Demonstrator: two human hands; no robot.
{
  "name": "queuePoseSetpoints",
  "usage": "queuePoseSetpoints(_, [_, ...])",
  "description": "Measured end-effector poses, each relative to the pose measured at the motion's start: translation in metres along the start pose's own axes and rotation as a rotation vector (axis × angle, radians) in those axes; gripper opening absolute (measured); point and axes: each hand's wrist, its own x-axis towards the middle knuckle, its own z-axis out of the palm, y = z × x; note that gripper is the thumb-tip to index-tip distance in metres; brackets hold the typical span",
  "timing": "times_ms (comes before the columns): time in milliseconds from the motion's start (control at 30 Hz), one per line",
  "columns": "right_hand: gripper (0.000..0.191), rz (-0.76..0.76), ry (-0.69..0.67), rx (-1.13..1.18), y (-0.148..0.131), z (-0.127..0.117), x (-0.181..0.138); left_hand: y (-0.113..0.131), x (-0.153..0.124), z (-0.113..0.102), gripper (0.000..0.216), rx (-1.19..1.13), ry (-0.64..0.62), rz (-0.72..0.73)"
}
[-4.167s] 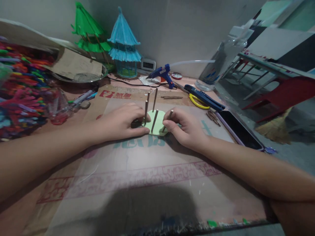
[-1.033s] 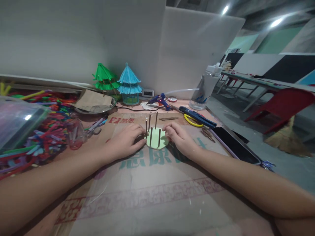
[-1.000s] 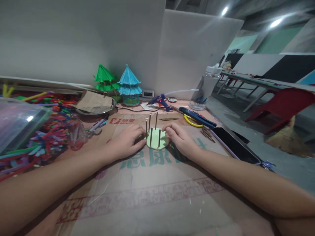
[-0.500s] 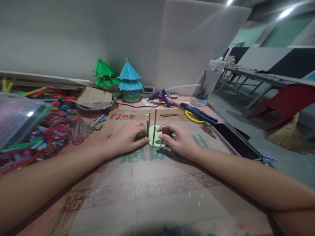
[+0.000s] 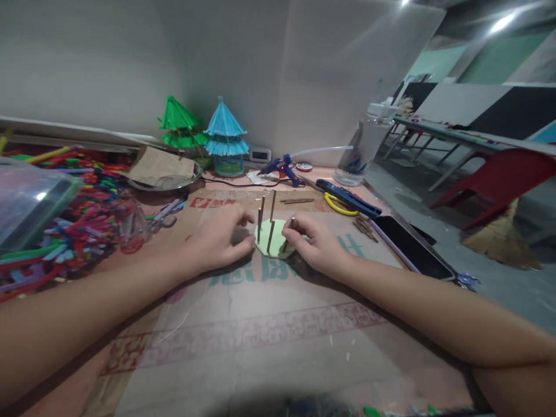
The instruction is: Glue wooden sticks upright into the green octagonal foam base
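Observation:
A pale green, many-sided base [image 5: 276, 236] lies on the cardboard in front of me, with several thin brown sticks standing on it. My right hand [image 5: 315, 240] pinches one stick [image 5: 292, 225] at the right edge of the base between thumb and fingers. That stick leans slightly. Just left of the base, my left hand [image 5: 226, 237] rests with thumb and fingers apart, holding nothing. Its fingertips are close to the left sticks [image 5: 259, 226] but apart from them.
Behind stand a green paper pagoda [image 5: 178, 124], a blue one [image 5: 226, 139], a glue gun [image 5: 284, 168] and a water bottle [image 5: 365, 145]. Coloured pipe cleaners [image 5: 87, 231] crowd the left. A blue cutter [image 5: 347, 197], loose sticks [image 5: 297, 201] and a phone [image 5: 412, 246] lie to the right.
My left hand has drawn back leftward from the base, its fingers wider apart. My right fingers have closed on the right stick, which now leans. The view has shifted slightly.

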Motion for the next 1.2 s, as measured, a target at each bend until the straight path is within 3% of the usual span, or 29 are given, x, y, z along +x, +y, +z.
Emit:
queuePoseSetpoints(100, [0.021,0.008,0.0,-0.008,-0.001,0.0,0.0,0.007,-0.004,-0.013,0.035,0.083,0.249,0.077])
queuePoseSetpoints(200, [0.022,0.008,-0.005,0.009,-0.002,0.0,-0.001,0.019,-0.004,-0.019,0.056,0.132,0.222,0.225])
queuePoseSetpoints(300, [0.022,-0.011,0.002,0.012,-0.002,0.0,0.0,0.03,-0.002,-0.013,0.056,0.161,0.172,0.272])
queuePoseSetpoints(433, [0.019,0.001,-0.003,0.018,0.0,-0.001,0.0,0.031,-0.003,-0.004,0.056,0.159,0.135,0.228])
queuePoseSetpoints(600, [0.019,0.014,-0.011,0.022,0.0,-0.001,0.0,0.028,-0.004,-0.007,0.068,0.103,0.152,0.21])
queuePoseSetpoints(767, [0.02,0.006,-0.027,0.0,0.0,-0.001,0.0,0.017,-0.001,-0.002,0.067,-0.104,0.116,-0.02])
queuePoseSetpoints(933, [0.02,0.018,-0.025,0.01,0.002,-0.002,0.001,0.001,0.003,0.015,0.082,-0.313,-0.007,-0.173])
queuePoseSetpoints(1200, [0.018,0.021,-0.021,0.011,0.001,0.001,-0.003,0.001,0.002,0.016,0.089,-0.313,-0.146,-0.198])
